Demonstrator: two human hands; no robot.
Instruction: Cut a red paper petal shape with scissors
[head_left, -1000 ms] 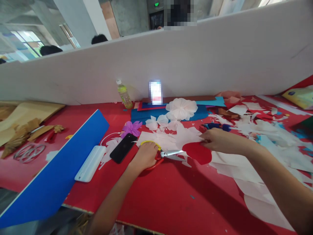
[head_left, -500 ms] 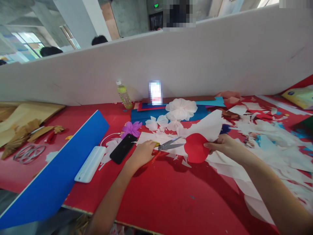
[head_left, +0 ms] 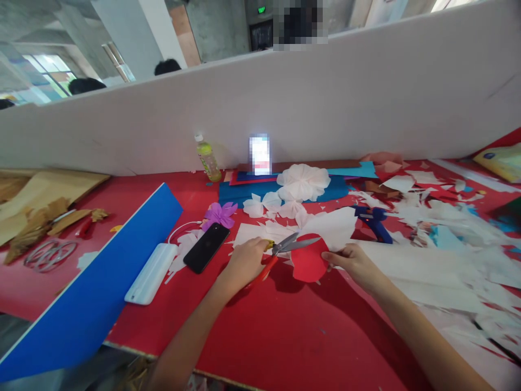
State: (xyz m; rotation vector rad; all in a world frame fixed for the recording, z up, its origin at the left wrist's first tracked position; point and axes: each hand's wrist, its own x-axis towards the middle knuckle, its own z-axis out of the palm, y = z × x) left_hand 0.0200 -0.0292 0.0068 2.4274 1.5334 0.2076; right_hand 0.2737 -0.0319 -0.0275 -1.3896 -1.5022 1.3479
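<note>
Both hands are busy: the scissors, blades open, are gripped by the left hand, and the red paper circle should be pinched tight and turned slowly by the right hand fingers.

From my feed, the scissors show only their blades and a bit of red and yellow handle; my left hand covers the rest. A small upright screen at centre against the partition is blurred out, as is a patch at the top centre edge. The blue board runs off the lower left corner. A yellow packet is cut by the right edge. Both my forearms leave the frame at the bottom.
</note>
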